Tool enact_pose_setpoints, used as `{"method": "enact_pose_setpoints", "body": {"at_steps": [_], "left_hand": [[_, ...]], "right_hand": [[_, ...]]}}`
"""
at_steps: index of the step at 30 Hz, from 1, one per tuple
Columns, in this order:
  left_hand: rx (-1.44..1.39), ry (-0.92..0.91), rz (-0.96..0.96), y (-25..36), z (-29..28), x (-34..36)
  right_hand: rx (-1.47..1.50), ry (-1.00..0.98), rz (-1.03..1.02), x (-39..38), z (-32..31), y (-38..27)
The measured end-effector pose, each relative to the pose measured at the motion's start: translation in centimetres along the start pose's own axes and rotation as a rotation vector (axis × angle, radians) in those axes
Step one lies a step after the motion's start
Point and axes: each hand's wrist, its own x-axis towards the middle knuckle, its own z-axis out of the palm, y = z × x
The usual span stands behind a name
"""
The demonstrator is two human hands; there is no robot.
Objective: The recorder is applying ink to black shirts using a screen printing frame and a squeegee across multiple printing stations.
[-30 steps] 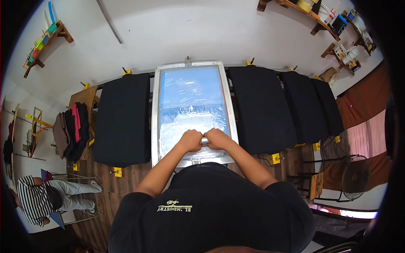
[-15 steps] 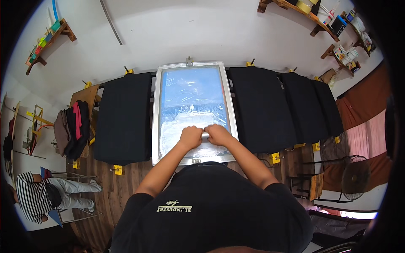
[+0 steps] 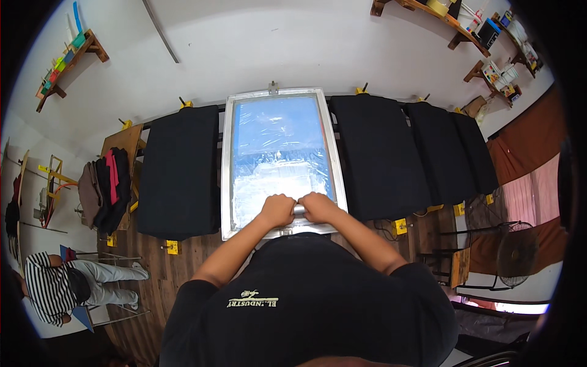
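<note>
A screen printing frame (image 3: 228, 153) with a silvery metal border lies in front of me, its mesh blue at the far part. White ink (image 3: 275, 177) is smeared over the near half of the mesh. Close to the frame's near end, my left hand (image 3: 279, 210) and my right hand (image 3: 317, 207) are closed side by side on a squeegee (image 3: 299, 209). Only a short piece of its pale handle shows between the fists; its blade is hidden under my hands.
Black shirts on boards stand to the left (image 3: 178, 171) and right (image 3: 380, 159) of the frame. Folded garments (image 3: 105, 189) lie on a wooden table at far left. A person (image 3: 73, 282) in a striped top is at lower left. A fan (image 3: 515, 254) stands at right.
Both hands have moved a little toward me along the frame with the squeegee, and more of the white ink shows beyond them.
</note>
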Motion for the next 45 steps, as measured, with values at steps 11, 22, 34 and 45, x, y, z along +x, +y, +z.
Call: {"method": "enact_pose_setpoints", "body": {"at_steps": [11, 22, 34, 45], "left_hand": [[0.022, 0.06, -0.162, -3.8, -1.4, 7.3], [-0.05, -0.051, -0.117, -0.3, -0.5, 1.8], [-0.041, -0.107, -0.118, -1.5, -2.1, 3.9], [-0.008, 0.259, 0.114, 0.5, 3.3, -1.2]], "right_hand": [[-0.027, 0.139, -0.014, 7.3, -2.0, 5.3], [0.018, 0.026, 0.01, 1.5, -0.4, 0.8], [0.122, -0.037, -0.026, 3.8, -2.4, 2.5], [0.032, 0.366, -0.053, -1.5, 3.8, -0.1]]}}
